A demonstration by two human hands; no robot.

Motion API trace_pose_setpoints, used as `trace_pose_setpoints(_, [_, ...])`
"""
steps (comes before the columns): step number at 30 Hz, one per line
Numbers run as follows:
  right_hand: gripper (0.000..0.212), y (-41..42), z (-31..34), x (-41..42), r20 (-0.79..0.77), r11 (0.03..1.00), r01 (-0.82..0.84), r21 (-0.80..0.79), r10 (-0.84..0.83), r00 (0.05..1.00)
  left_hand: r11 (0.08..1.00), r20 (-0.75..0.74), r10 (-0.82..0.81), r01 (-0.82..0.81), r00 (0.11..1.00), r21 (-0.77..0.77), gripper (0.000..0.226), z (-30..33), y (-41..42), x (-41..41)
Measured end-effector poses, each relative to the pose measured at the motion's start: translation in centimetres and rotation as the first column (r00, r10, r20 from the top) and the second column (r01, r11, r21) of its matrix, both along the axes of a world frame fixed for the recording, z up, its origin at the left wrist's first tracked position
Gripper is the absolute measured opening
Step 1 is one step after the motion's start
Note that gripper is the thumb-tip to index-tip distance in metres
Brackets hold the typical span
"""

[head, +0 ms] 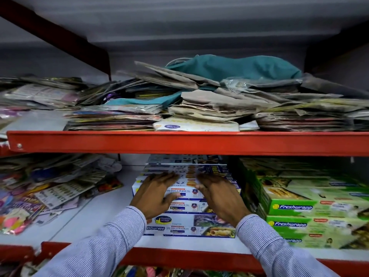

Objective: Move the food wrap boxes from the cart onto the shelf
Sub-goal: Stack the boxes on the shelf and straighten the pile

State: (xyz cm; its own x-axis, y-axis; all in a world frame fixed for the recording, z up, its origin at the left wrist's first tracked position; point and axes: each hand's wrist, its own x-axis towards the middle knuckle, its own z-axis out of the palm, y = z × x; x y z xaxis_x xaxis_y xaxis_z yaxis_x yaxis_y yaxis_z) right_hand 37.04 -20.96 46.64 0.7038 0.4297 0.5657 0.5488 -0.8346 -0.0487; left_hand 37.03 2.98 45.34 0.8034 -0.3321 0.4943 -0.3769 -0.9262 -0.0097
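Observation:
A stack of white and blue food wrap boxes stands on the white lower shelf, under the red beam. My left hand lies flat on the top front box with fingers spread, thumb on its front face. My right hand rests on the same box at its right end, fingers pointing inward. Both hands press on the box rather than grip it. More boxes of the same kind sit behind, further into the shelf. The cart is out of view.
Green Freshwrapp boxes are stacked tight against the right of the stack. Loose colourful packets lie on the left of the shelf. The red beam of the upper shelf hangs low above my hands, piled with paper bags.

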Motion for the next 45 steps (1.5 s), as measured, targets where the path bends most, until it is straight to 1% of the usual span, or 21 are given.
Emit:
trace_pose_setpoints(4, [0.045,-0.1,-0.5,0.4,0.018,1.000,-0.002,-0.010,0.002,1.000,0.994,0.043,0.042,-0.046,0.998,0.097,0.068,-0.5,0.1,-0.1])
trace_pose_setpoints(7, [0.050,-0.2,-0.9,-0.1,0.068,1.000,0.002,-0.003,-0.002,0.998,0.987,0.186,0.063,-0.089,0.980,0.136,0.065,-1.0,-0.2,-1.3])
trace_pose_setpoints(11, [0.048,-0.3,-1.3,-2.8,0.307,0.998,-0.014,0.069,-0.008,0.952,0.995,0.394,-0.033,-0.006,0.919,0.098,0.061,-0.5,-0.6,-5.3])
trace_pose_setpoints(14, [0.057,0.3,-1.1,-4.6,0.410,0.996,-0.035,0.076,0.001,0.912,0.992,0.478,-0.064,0.004,0.876,0.125,0.068,0.1,-0.9,-7.7])
trace_pose_setpoints(16, [0.063,0.7,-1.4,-4.6,0.393,0.998,0.009,0.063,-0.033,0.919,0.993,0.450,-0.017,-0.039,0.893,0.115,0.073,0.3,-1.3,-8.0])
trace_pose_setpoints(18, [0.067,1.0,-2.2,-3.9,0.322,0.996,0.082,0.030,-0.087,0.943,0.983,0.373,0.052,-0.114,0.926,0.146,0.075,-0.3,-1.8,-7.7])
trace_pose_setpoints(21, [0.068,1.1,-4.4,-2.5,0.218,0.985,0.172,-0.003,-0.167,0.962,0.958,0.262,0.140,-0.198,0.955,0.209,0.072,-3.2,-1.8,-5.9])
trace_pose_setpoints(23, [0.069,1.2,-5.7,-1.9,0.179,0.979,0.204,-0.011,-0.199,0.964,0.956,0.217,0.188,-0.229,0.958,0.182,0.070,-4.9,-1.7,-5.2])
trace_pose_setpoints(26, [0.070,1.2,-6.3,-1.5,0.174,0.973,0.228,-0.021,-0.221,0.959,0.963,0.199,0.216,-0.242,0.956,0.118,0.074,-5.8,-2.0,-4.9])
trace_pose_setpoints(30, [0.069,1.1,-6.2,-1.3,0.197,0.969,0.244,-0.044,-0.231,0.953,0.958,0.210,0.229,-0.259,0.951,0.126,0.081,-5.7,-2.1,-4.7])
trace_pose_setpoints(32, [0.070,1.0,-6.0,-2.0,0.212,0.975,0.220,-0.023,-0.210,0.954,0.963,0.211,0.210,-0.239,0.955,0.127,0.080,-5.5,-2.0,-5.2])
trace_pose_setpoints(35, [0.070,0.6,-4.1,-4.6,0.273,0.992,0.129,0.009,-0.126,0.954,0.974,0.276,0.132,-0.177,0.952,0.143,0.075,-3.6,-2.1,-7.7])
trace_pose_setpoints(36, [0.069,0.5,-2.9,-5.9,0.319,0.996,0.084,0.028,-0.089,0.944,0.979,0.315,0.105,-0.154,0.943,0.135,0.074,-2.4,-2.2,-8.9])
trace_pose_setpoints(38, [0.068,0.4,0.3,-8.8,0.446,0.996,0.003,0.095,-0.045,0.894,0.986,0.412,0.069,-0.123,0.909,0.108,0.074,0.9,-2.5,-11.5])
trace_pose_setpoints(41, [0.073,0.5,6.6,-13.6,0.577,0.975,-0.027,0.222,-0.109,0.809,0.995,0.551,0.057,-0.095,0.832,0.039,0.077,7.0,-3.3,-15.1])
trace_pose_setpoints(43, [0.076,0.6,10.7,-16.6,0.621,0.957,-0.002,0.291,-0.188,0.761,0.996,0.628,0.072,-0.084,0.775,-0.011,0.079,11.0,-3.8,-17.2])
trace_pose_setpoints(45, [0.078,0.6,13.9,-18.8,0.643,0.945,0.024,0.328,-0.241,0.727,0.994,0.684,0.108,-0.100,0.722,-0.051,0.079,14.2,-4.2,-18.8])
